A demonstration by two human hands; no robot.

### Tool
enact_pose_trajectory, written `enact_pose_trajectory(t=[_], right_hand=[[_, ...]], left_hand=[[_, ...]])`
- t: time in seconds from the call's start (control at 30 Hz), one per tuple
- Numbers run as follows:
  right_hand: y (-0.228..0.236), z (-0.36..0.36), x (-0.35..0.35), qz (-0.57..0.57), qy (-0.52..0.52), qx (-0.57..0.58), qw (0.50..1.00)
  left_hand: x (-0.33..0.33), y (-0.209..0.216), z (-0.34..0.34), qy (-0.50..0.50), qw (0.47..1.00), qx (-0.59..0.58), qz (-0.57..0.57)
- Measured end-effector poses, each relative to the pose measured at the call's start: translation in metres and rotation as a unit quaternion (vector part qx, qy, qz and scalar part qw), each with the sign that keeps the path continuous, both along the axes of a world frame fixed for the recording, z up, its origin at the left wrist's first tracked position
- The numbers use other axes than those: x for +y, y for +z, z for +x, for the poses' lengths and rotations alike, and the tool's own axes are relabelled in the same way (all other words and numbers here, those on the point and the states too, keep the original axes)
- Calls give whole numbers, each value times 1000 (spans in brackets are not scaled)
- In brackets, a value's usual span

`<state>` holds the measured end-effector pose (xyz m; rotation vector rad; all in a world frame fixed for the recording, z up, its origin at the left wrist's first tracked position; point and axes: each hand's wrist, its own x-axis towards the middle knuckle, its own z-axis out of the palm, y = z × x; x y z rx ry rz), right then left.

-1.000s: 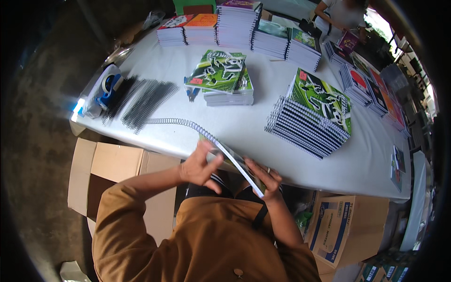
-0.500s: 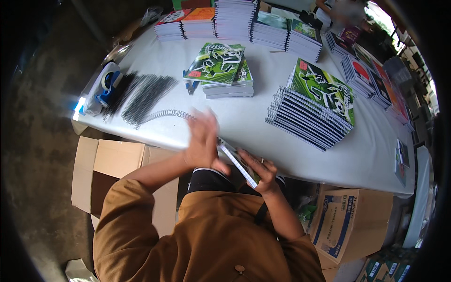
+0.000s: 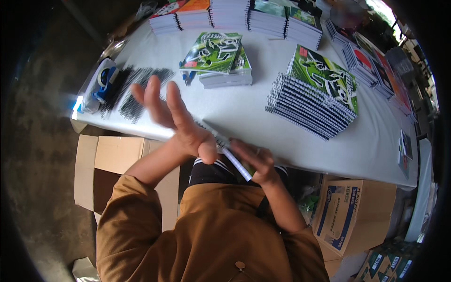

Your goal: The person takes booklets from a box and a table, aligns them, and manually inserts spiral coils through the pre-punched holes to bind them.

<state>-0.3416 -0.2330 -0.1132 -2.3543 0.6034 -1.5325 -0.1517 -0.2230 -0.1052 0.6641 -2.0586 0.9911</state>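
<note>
My left hand (image 3: 176,124) is raised over the table's near edge with its fingers spread and its thumb beside a thin notebook (image 3: 237,165). No object shows in its fingers. My right hand (image 3: 260,164) is closed round that notebook, whose white page edge faces me at a slant. A dark wire spiral sits at the notebook's upper end, by my left thumb; my left hand partly hides it. Beyond lies a pile of green-covered notebooks (image 3: 213,52) without visible spirals. To the right, a stack of spiral-bound green notebooks (image 3: 312,103) has its coils toward me.
Loose black spirals (image 3: 141,96) lie at the left beside a blue tape dispenser (image 3: 105,82). More notebook stacks (image 3: 230,14) line the far edge and right side of the white table (image 3: 282,136). An open carton (image 3: 120,152) stands below left, another carton (image 3: 359,207) below right.
My left hand has swung up and left, its fingers now spread wider. The notebook in my right hand has shifted slightly. The long loose spiral near my left hand is no longer visible there.
</note>
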Motion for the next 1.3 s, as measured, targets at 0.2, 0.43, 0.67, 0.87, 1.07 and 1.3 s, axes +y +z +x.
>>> enact_pose_trajectory(t=[0.2,0.43,0.67,0.87,1.07,1.3], right_hand=[[-6,-3,5,28,15,-49,998],[-12,-7,-4,37,14,-70,997],[-6,-5,0,166,51,-92,981],[-14,-12,-4,147,44,-88,984],[9,-17,4,334,80,-148,927],[35,-38,7,273,18,-5,962]], left_hand=[[8,-13,-9,-104,994,-47,6],[5,-24,-31,-215,972,15,97],[10,-30,-48,-191,950,90,229],[5,68,-56,-1,969,-28,244],[-9,130,-37,-79,936,-62,338],[-7,133,-67,-77,894,-84,433]])
